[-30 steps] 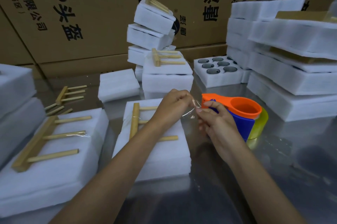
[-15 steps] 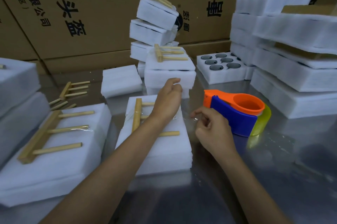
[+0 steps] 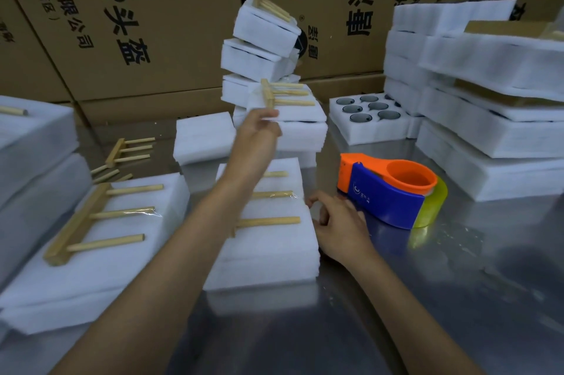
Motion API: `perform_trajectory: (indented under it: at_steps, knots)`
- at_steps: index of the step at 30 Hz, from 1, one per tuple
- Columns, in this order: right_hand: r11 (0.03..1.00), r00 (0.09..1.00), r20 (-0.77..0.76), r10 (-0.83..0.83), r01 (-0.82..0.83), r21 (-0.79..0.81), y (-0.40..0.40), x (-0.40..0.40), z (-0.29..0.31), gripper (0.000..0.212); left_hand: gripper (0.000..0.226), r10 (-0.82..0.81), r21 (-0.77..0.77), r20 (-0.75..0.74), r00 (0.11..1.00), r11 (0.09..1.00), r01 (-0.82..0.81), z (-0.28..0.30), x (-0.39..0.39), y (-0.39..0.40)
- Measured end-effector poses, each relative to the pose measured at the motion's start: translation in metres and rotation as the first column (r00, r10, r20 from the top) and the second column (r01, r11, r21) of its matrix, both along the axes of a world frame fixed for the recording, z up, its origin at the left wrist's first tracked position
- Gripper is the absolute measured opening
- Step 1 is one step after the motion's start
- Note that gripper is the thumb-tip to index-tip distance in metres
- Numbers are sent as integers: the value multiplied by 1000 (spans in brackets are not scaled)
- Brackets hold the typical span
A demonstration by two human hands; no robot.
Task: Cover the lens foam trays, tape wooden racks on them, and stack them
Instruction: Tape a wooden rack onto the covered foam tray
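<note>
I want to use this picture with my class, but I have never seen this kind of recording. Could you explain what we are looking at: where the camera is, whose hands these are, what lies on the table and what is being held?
The camera sits on a person's head and looks down and forward, so both arms reach into view from below. There is no machine here, only bare hands.

On the shiny metal table lie white foam trays. The nearest tray carries a wooden rack, a bar with pegs. One open tray further back shows round dark lenses in holes. A tape dispenser, orange and blue, stands to the right. Cardboard boxes fill the background.

The left hand reaches to a tray on a stack and touches its edge; the blur hides whether it grips. The right hand rests beside the nearest tray, fingers loosely curled, holding nothing visible.
</note>
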State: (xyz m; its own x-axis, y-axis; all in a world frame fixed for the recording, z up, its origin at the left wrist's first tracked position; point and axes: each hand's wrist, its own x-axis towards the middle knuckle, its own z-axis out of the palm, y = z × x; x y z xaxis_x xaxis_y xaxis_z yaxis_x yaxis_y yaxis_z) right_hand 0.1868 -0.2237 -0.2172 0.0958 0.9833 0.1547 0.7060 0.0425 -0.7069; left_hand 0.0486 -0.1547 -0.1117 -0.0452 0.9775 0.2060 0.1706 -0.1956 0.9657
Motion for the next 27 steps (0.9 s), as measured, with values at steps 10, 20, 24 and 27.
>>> perform_trajectory:
  at_steps: [10,20,24,27]
  knots:
    - [961,476,-877,-65,-207,-184,-2,-33,13,58,39,31,-476,121,992,879,31,-51,-79,-46]
    - [957,471,-878,-82,-208,-200,-2,-34,12,65,36,0,-442,389,921,878,186,-82,-87,-45]
    - [967,414,-909,-55,-206,-152,-9,-36,17,57,49,5,-325,310,951,940,102,-85,-87,-33]
    - [977,403,-915,11,-199,-76,-15,-39,21,54,64,-76,-258,261,962,955,145,-91,-91,-35]
